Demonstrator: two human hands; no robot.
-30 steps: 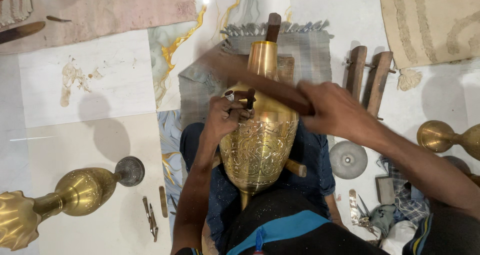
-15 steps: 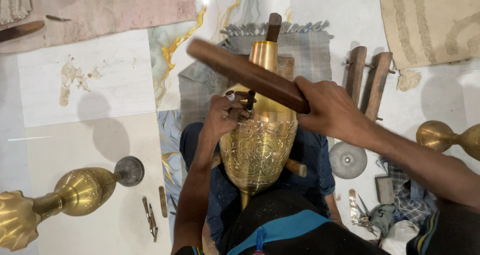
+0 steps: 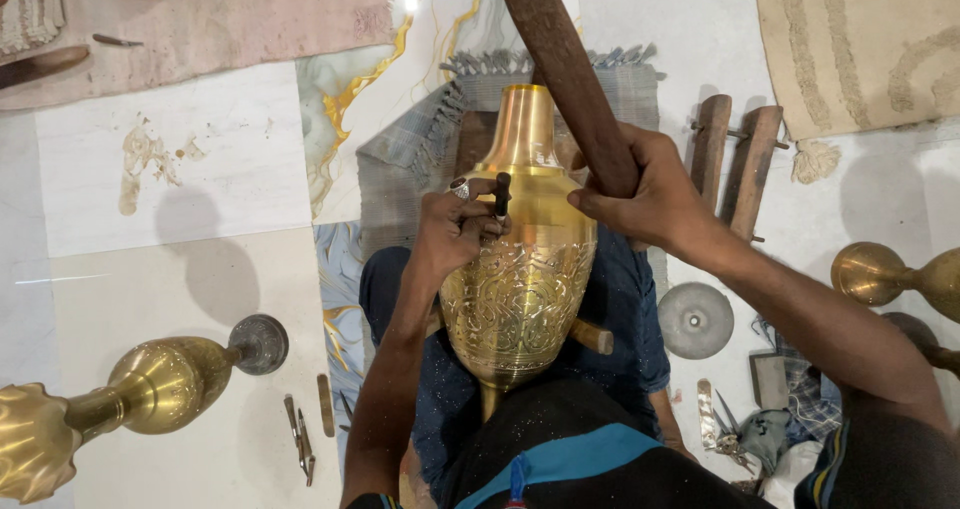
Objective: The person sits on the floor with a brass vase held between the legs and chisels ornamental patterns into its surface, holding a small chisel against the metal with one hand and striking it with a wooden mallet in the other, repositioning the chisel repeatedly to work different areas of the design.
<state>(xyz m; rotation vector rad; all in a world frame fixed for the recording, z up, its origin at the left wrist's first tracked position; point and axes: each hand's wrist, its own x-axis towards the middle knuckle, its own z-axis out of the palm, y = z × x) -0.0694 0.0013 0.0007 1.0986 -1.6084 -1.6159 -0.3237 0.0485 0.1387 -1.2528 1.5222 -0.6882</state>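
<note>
A golden brass vase [image 3: 520,279] with engraved floral patterns lies on my lap, neck pointing away from me. My left hand [image 3: 455,231] grips a small dark chisel [image 3: 502,195] and holds its tip against the vase's shoulder. My right hand [image 3: 645,191] is closed around a long brown wooden stick [image 3: 565,64], which is raised and points up out of the frame's top. A wooden peg [image 3: 592,337] sticks out from under the vase on the right.
A brass vase [image 3: 130,389] lies on the floor at lower left, another brass piece [image 3: 880,274] at right. Small chisels [image 3: 300,444] lie near my left knee. A round metal disc [image 3: 695,319], wooden blocks [image 3: 735,159], scissors and cloth sit to the right.
The wooden stick has swung up from lying across the vase's neck to a raised, nearly upright position. My left hand keeps the chisel on the vase.
</note>
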